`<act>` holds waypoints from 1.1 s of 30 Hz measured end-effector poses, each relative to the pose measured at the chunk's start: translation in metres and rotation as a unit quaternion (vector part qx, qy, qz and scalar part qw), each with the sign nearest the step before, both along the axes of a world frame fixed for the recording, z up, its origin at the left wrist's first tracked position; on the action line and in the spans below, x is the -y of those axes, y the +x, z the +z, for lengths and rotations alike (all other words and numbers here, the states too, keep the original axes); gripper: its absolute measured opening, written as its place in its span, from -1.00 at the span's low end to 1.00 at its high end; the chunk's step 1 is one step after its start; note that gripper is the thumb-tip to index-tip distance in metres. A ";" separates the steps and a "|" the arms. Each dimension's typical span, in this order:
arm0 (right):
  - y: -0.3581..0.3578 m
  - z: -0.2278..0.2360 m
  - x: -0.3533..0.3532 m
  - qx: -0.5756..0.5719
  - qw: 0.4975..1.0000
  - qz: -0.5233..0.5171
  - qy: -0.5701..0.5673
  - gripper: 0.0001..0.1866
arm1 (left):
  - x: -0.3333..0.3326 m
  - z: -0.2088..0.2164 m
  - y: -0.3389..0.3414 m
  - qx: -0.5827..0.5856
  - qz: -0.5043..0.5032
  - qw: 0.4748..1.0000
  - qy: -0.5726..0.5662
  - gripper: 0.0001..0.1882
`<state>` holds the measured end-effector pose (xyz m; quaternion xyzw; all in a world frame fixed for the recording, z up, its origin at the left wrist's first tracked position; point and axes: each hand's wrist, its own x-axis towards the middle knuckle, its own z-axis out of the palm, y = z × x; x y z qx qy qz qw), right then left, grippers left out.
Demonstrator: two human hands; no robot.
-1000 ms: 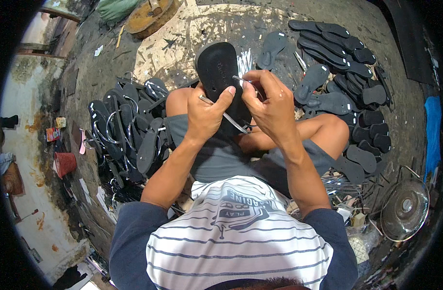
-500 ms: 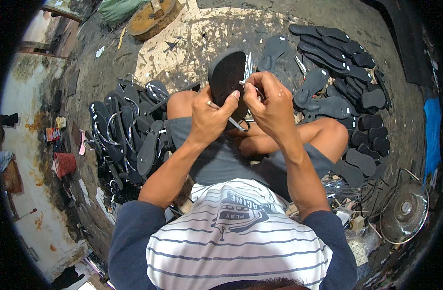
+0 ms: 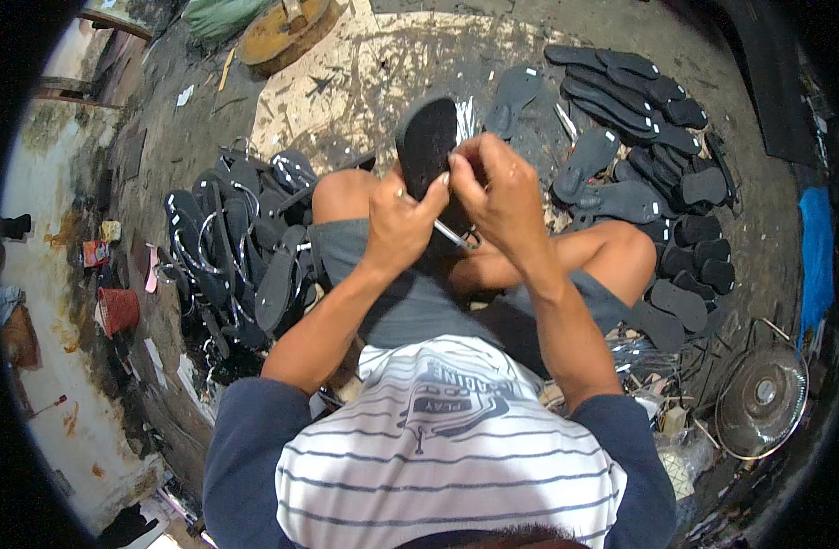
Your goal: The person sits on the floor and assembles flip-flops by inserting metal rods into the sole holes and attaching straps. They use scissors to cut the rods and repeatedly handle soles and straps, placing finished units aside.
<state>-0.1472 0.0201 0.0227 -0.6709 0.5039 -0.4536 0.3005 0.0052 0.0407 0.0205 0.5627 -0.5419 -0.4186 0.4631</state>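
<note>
A black flip-flop [image 3: 425,139] is held upright over my lap, its sole facing me. My left hand [image 3: 398,220] is closed round its left edge, with the thumb pressed on the sole. A silver strap [image 3: 458,235] loops out below that thumb. My right hand [image 3: 500,178] is closed in a pinch at the right edge of the sole, fingertips against it; what sits between them is hidden. Behind the flip-flop, a bunch of silver strips [image 3: 466,119] lies on the worn board.
Strapped black flip-flops [image 3: 214,247] are heaped at my left. Bare black soles [image 3: 621,101] lie in rows at my right, with another sole [image 3: 513,99] in front. A round wooden block [image 3: 282,41] stands far left. A fan [image 3: 763,393] stands at the lower right.
My right fingers have moved slightly left, onto the sole's edge. The pale strap end that showed at their tips is now out of sight. The flip-flop has turned slightly.
</note>
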 end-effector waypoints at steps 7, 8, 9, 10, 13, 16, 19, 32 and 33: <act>-0.008 0.016 -0.007 -0.059 0.994 0.089 -0.027 -0.83 | 0.012 -0.005 0.002 -0.121 -0.078 0.988 -0.063 -0.20; -0.007 0.014 -0.004 -0.066 0.991 0.115 -0.028 -0.82 | 0.018 -0.006 0.000 -0.062 -0.096 0.989 -0.097 -0.16; -0.007 0.008 -0.002 -0.079 0.990 0.097 -0.058 -0.83 | 0.022 -0.006 -0.001 -0.001 -0.110 0.985 -0.133 -0.12; -0.009 0.004 0.000 -0.090 0.989 0.079 -0.088 -0.84 | 0.025 -0.006 -0.002 0.056 -0.120 0.977 -0.169 -0.07; -0.017 0.002 0.005 0.248 0.954 0.023 0.166 -0.78 | 0.022 0.020 0.011 -0.138 -0.207 0.964 0.092 -0.33; -0.018 0.025 0.007 0.199 0.966 -0.002 0.163 -0.82 | 0.031 0.016 0.015 -0.113 -0.163 0.978 0.069 -0.51; -0.014 0.024 0.004 -0.070 0.997 -0.018 -0.031 -0.85 | 0.028 0.020 0.013 -0.118 -0.144 0.982 0.034 -0.71; -0.006 0.015 0.002 -0.171 0.971 -0.020 -0.165 -0.86 | 0.019 0.013 0.016 0.031 -0.160 0.987 -0.012 -0.55; -0.007 0.014 0.002 -0.166 0.973 -0.016 -0.157 -0.87 | 0.019 0.016 0.014 0.069 -0.153 0.986 -0.021 -0.52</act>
